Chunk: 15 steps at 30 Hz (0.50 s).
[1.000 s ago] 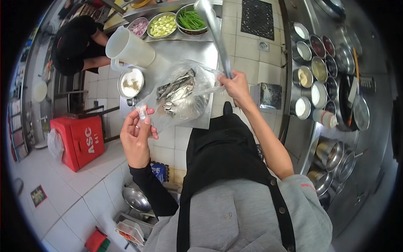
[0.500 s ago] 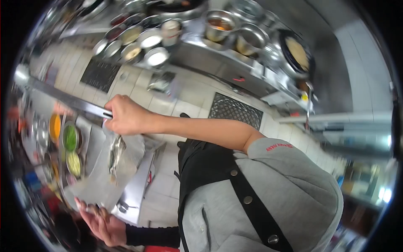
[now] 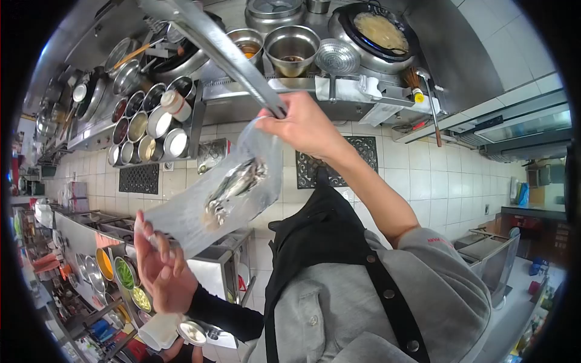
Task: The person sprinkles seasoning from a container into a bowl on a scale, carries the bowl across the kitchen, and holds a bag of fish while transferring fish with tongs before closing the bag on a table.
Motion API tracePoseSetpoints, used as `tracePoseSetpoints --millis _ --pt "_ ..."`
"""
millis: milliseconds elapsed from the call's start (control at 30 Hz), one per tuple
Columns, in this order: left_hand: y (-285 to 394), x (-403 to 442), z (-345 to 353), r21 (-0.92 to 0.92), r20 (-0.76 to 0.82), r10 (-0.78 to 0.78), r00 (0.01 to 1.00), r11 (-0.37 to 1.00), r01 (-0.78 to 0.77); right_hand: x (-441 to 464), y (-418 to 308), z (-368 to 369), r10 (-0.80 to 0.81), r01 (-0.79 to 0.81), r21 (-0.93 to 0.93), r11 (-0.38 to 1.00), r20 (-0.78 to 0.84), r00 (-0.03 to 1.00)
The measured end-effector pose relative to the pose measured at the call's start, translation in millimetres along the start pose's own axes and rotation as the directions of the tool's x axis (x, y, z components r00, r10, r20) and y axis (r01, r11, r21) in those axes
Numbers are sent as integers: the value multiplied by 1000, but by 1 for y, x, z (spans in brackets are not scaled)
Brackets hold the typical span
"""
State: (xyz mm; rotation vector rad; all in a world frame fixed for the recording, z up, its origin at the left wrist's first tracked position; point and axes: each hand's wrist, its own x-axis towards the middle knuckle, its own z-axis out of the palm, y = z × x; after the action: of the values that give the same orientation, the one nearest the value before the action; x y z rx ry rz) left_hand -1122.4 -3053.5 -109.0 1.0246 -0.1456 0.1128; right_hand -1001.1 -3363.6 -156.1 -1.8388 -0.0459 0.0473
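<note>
Swinging round now, away from the steel worktable [image 3: 209, 281] and on to face the cooking range [image 3: 242, 97]! 1 second ago, down by that table with the clear plastic bag [image 3: 190, 209]; now out in mid-air with it, over the floor tiles [image 3: 287, 202], stretched on a slant between 2 hands. Clear of the table, then, and by my reading shifting the work from worktop to walkway. Inside, slumped together along the middle of the film, silvery fish-like pieces [image 3: 233, 184], lying much the same way as at the start of the turn.

Up top, the right hand [image 3: 299, 124]: closed tight, fingers pressed together around the end of a long metal tool [image 3: 229, 55], with the upper corner of the bag caught close under the thumb. Pointing that tool out toward the range, past 2 steel pots [image 3: 292, 60], with the far end lost at the top edge.

Down low, the left hand [image 3: 163, 266]: palm partly in view, fingers bent and loosely spread at the opposite end of the bag. Cannot tell about a real pinch there. Beyond the right hand, a perforated ladle [image 3: 336, 56] and a dark wok [image 3: 350, 35] of pale liquid, both well apart from the bag. Back at lower left now, cut greens [image 3: 124, 273] and a white jug [image 3: 160, 330].
</note>
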Motion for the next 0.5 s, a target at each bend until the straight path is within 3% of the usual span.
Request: tracePoseSetpoints --millis 200,300,433,500 --pt "-95 97 80 -48 47 -115 992 992 117 32 62 -125 42 -45 -21 999 -130 991" --pt "-137 145 116 -13 103 -138 985 990 140 53 90 -181 153 -148 37 988 -212 965" --pt "-177 198 156 80 131 -170 977 984 160 85 117 -224 210 -158 209 965 -261 942" --pt "-201 227 158 107 162 -160 974 984 143 105 126 -236 176 -120 202 972 -287 942"
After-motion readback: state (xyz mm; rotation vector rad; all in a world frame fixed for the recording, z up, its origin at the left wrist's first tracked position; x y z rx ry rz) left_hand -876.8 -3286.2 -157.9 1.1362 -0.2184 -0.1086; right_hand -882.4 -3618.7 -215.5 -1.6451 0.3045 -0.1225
